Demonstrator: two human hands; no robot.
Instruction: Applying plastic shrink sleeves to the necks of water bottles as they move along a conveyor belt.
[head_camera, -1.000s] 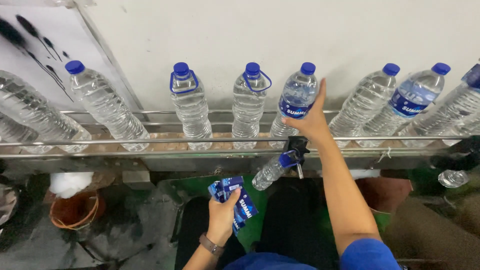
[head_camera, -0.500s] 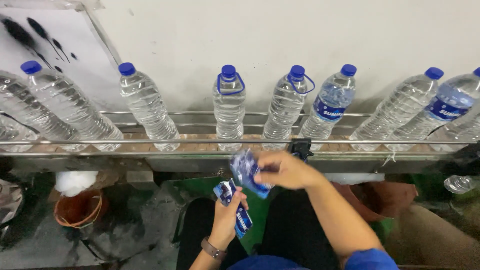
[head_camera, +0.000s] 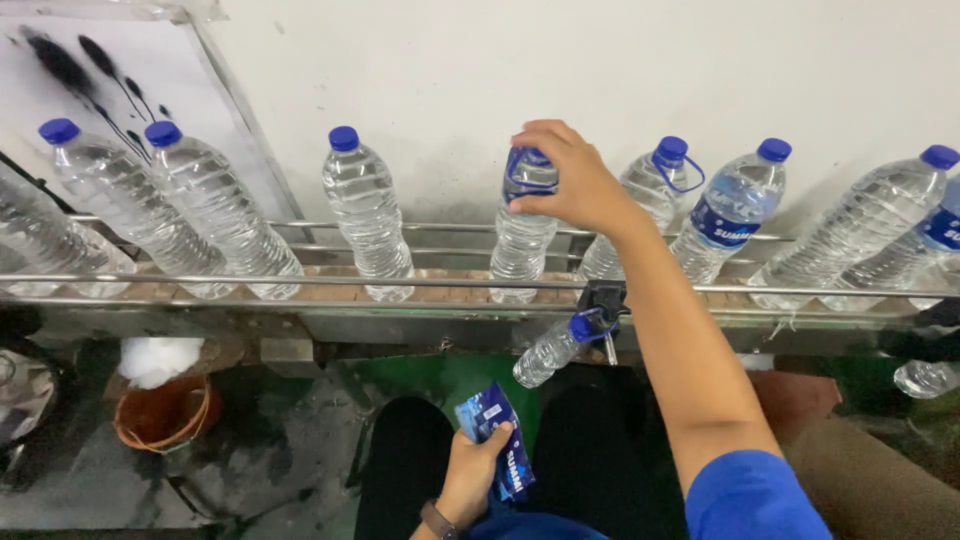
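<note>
Clear plastic, tall and narrow, makes the bottle easy to tip: it stands upright on the conveyor rail and is clasped at its blue-capped neck by the right hand, fingers curled closed around the top. A sideways push could topple it against the neighbouring bottle just beside. Blue labels are pinched in the left hand near the lap, and could slip from so loose a grip

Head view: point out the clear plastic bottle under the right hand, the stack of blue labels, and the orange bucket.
clear plastic bottle (head_camera: 520, 245), head view, ribbed body below the hand
stack of blue labels (head_camera: 497, 440), head view, top label's face
orange bucket (head_camera: 165, 420), head view, inner wall
</note>
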